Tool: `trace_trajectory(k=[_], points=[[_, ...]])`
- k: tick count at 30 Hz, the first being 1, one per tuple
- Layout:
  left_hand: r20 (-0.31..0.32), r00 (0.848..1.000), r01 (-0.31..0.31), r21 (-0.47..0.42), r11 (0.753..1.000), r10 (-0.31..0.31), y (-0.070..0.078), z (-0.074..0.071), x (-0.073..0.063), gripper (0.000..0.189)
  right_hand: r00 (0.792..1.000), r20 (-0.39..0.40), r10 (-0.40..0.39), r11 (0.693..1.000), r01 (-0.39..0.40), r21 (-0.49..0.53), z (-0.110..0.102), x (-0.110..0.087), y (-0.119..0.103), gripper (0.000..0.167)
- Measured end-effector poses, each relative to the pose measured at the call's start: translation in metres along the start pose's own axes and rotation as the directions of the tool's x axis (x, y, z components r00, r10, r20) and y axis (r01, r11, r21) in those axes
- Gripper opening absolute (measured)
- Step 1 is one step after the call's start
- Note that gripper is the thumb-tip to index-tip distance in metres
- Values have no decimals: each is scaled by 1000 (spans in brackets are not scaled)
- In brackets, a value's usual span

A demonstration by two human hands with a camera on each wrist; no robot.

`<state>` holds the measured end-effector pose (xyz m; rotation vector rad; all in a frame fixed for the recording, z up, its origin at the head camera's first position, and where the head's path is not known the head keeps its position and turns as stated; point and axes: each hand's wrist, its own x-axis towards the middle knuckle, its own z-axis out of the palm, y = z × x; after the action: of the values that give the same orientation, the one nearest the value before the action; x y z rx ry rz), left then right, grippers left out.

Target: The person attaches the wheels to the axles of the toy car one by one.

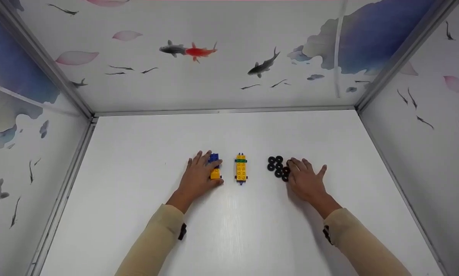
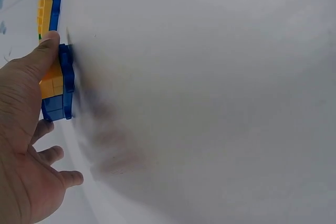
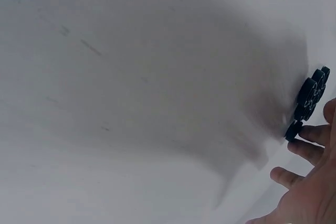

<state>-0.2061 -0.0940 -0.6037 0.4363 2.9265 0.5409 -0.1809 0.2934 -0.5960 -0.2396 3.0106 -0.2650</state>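
My left hand lies over a blue-and-yellow block vehicle, its fingers spread. The index finger crosses the top and the thumb reaches the vehicle's near end, also seen in the left wrist view on the same blue-and-yellow vehicle. Just right of it stands a second vehicle, yellow with a green band and a blue base. My right hand rests at the right side of several small black wheels, thumb spread away. In the right wrist view its fingertips touch the nearest wheel.
A white table spreads beneath both hands. White panels with painted fish, petals and blue leaves enclose it, among them the back wall and right wall. Metal edging runs along the table's far side.
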Motion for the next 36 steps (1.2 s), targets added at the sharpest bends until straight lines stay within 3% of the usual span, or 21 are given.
trace_trajectory(k=[13,19,26,30,36], points=[[3,1000,19,-149,989,-18,-1,0,6,72,993,-119,13,998,-21,-67,-3,6,10,34],[1,1000,30,-175,984,-31,-3,2,6,70,988,-153,4,999,-10,-39,-1,2,11,24],[-9,999,40,-206,978,-42,-3,3,4,66,983,-184,-12,999,5,-37,1,2,14,25],[-18,997,66,-277,959,-74,-3,3,1,58,979,-204,-18,999,12,-31,-1,4,13,28],[-29,996,66,-415,907,-85,3,-1,-1,55,974,-223,-29,999,23,-29,-4,4,11,31]])
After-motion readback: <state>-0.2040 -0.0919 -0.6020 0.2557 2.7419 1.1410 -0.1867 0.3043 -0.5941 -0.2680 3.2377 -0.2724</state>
